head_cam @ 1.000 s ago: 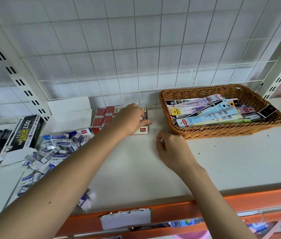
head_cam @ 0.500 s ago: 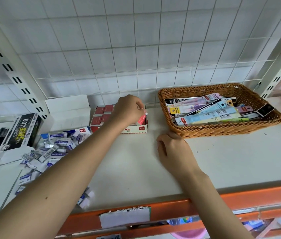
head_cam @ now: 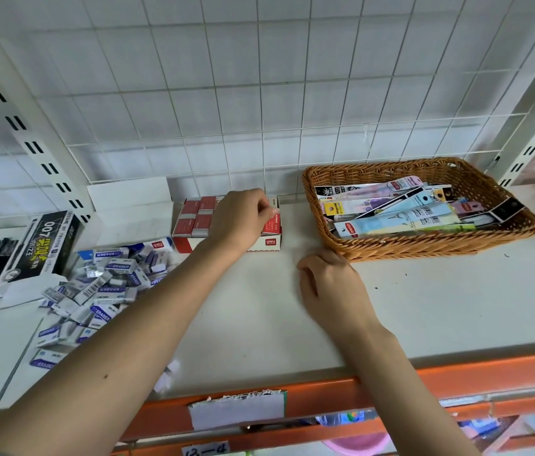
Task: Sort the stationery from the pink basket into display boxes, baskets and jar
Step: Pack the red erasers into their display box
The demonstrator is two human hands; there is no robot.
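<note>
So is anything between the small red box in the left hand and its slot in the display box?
Nothing visible: the left hand holds the small red box right over the display box; its right end looks unfilled.

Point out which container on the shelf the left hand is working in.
The red and white display box of red packs, between the eraser pile and the wicker basket. The left hand pinches a red pack over it.
</note>
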